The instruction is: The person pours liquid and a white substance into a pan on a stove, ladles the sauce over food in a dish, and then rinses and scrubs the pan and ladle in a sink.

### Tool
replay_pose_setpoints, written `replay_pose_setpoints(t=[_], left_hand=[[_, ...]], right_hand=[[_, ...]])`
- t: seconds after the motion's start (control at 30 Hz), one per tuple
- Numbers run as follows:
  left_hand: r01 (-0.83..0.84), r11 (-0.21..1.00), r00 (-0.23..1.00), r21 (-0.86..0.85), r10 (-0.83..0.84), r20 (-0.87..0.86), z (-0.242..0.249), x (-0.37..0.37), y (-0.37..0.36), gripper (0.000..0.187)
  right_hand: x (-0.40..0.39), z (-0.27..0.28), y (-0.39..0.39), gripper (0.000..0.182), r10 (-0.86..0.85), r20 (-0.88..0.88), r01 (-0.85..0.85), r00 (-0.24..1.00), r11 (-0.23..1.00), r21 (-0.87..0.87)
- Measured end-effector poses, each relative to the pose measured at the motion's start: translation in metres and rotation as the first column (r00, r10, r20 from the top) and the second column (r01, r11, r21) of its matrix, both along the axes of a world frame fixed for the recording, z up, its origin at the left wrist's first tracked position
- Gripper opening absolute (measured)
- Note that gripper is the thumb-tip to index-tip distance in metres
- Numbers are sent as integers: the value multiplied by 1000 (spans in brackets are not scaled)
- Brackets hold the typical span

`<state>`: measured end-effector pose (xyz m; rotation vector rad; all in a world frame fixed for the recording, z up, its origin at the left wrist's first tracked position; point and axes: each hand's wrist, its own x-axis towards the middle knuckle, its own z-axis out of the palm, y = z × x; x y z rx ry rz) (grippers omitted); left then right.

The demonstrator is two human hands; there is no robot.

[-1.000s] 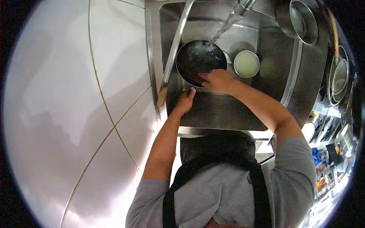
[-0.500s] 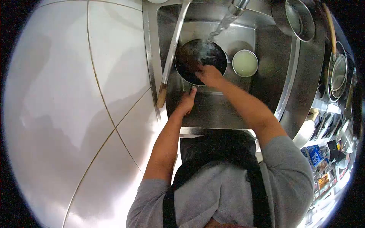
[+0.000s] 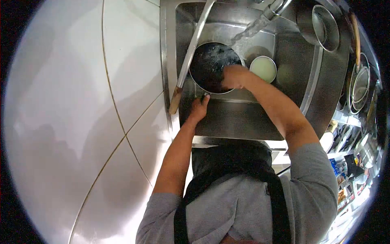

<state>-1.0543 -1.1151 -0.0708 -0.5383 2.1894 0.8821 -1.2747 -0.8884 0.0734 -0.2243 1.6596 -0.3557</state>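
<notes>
A round dark pan [image 3: 209, 69] lies in the metal sink, with water running into it from the faucet [image 3: 278, 7]. My left hand [image 3: 199, 108] is closed on the pan's handle at its near edge, thumb on top. Over the pan's right side is my right hand [image 3: 235, 77], blurred and closed; what it holds, if anything, is hidden. Just right of the pan stands a small round container [image 3: 263, 69] of pale, cloudy liquid.
A long metal tool with a wooden handle [image 3: 176, 100] leans across the sink's left edge [image 3: 164, 61]. Strainers [image 3: 326, 28] sit at the upper right, with more [image 3: 360, 85] beyond. Shelves with assorted items are at the lower right. White tiles cover the left.
My right hand has moved right across the pan, from its middle to its right side. The view has shifted slightly. My left hand keeps its hold on the handle.
</notes>
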Motion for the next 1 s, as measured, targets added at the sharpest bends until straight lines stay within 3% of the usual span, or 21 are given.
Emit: replay_pose_setpoints(t=[0.07, 0.1, 0.2, 0.27, 0.3, 0.33, 0.37, 0.4, 0.5, 0.53, 0.6, 0.63, 0.7, 0.73, 0.8, 0.83, 0.87, 0.9, 0.93, 0.97, 1.0], left_hand=[[29, 999, 993, 14, -31, 114, 9, -9, -4, 100], [28, 999, 994, 16, -29, 109, 7, -11, -4, 100], [109, 987, 985, -115, -92, 143, 22, -18, -2, 96], [-188, 974, 817, 129, 82, 571, 56, -42, 4, 78], [-195, 971, 819, 142, 81, 568, 54, -45, 7, 78], [-500, 777, 737, 381, 151, 659, 54, -44, 11, 66], [-731, 441, 635, 521, 160, 756, 54, -43, 16, 55], [-730, 433, 639, 529, 156, 754, 52, -48, 26, 55], [-866, -193, 462, 461, 42, 886, 61, -80, 69, 39], [-861, -200, 469, 467, 40, 882, 72, -99, 81, 39], [-882, -388, 281, 269, 25, 959, 80, -135, 98, 39], [-876, -393, 296, 280, 19, 955, 86, -154, 105, 39], [-851, -522, 52, 51, 12, 999, 101, -188, 119, 39], [-849, -525, 61, 53, 2, 998, 109, -206, 125, 39], [-851, -520, 14, 74, 119, 993, 120, -244, 138, 44], [-850, -522, 17, 73, 110, 994, 112, -262, 148, 44], [-834, -528, 66, 162, 197, 978, 103, -280, 159, 45], [-813, -526, 111, 250, 281, 953, 98, -289, 167, 46], [-812, -529, 112, 247, 274, 955, 99, -292, 172, 46], [-817, -527, 96, 235, 277, 956, 102, -295, 176, 38], [-822, -523, 82, 224, 279, 957, 107, -296, 180, 31]], right_hand=[[1, -32, 23, 35, 12, -455, 22, 890, 997, 70], [9, -87, 30, 35, -88, -574, 187, 814, 976, 115], [5, -54, 33, 47, 91, -551, 28, 830, 978, 205], [11, -18, 46, 47, 45, -603, 81, 796, 980, 179], [7, 1, 53, 47, -7, -654, 132, 756, 981, 143], [-3, 19, 59, 47, 5, -653, 126, 757, 980, 154], [-18, 37, 63, 48, -35, -582, 123, 813, 986, 114], [-32, 45, 68, 50, -71, -508, 124, 858, 990, 71], [-46, 40, 88, 52, -242, -554, 206, 796, 970, -127], [-53, 54, 89, 53, -374, -479, 292, 795, 926, -238], [-53, 76, 107, 53, -447, -420, 367, 790, 893, -260], [-49, 90, 119, 52, -340, -494, 251, 800, 938, -239], [-36, 112, 145, 50, -171, -591, 83, 788, 981, -174], [-27, 120, 154, 50, -163, -600, 78, 783, 983, -165], [-10, 136, 174, 49, -403, -431, 484, 807, 870, 93], [4, 122, 203, 49, -399, -437, 484, 806, 869, 99], [26, 92, 241, 49, -143, -677, 102, 722, 990, -99], [41, 79, 262, 50, 26, -878, -338, 478, 928, -156], [51, 90, 257, 50, 34, -878, -339, 477, 929, -148], [65, 105, 243, 51, -470, -565, 323, 679, 881, -345], [76, 114, 236, 55, -887, -166, 861, 431, 460, -218]])
